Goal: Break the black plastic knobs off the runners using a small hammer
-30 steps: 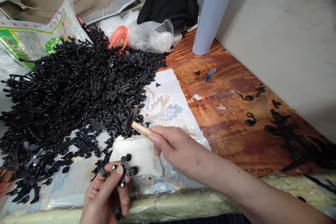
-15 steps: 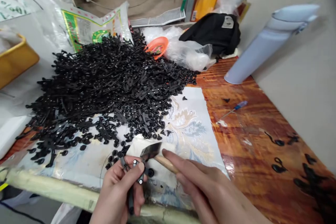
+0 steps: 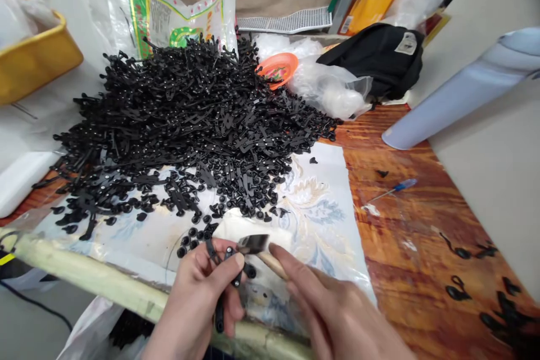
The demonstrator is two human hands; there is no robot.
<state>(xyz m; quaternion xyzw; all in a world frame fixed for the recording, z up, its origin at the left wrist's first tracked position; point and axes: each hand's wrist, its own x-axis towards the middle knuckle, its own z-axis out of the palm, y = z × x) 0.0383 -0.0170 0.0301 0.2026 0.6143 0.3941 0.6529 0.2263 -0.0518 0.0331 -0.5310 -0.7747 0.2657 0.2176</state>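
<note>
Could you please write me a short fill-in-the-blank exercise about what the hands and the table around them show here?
The left hand grips black plastic pieces, while the right hand holds a small ____ with a wooden handle.
A blue-handled ____ lies on the wooden tabletop.
The round dish behind the heap of black plastic parts is ____.

Missing words: hammer; screwdriver; orange.
</note>
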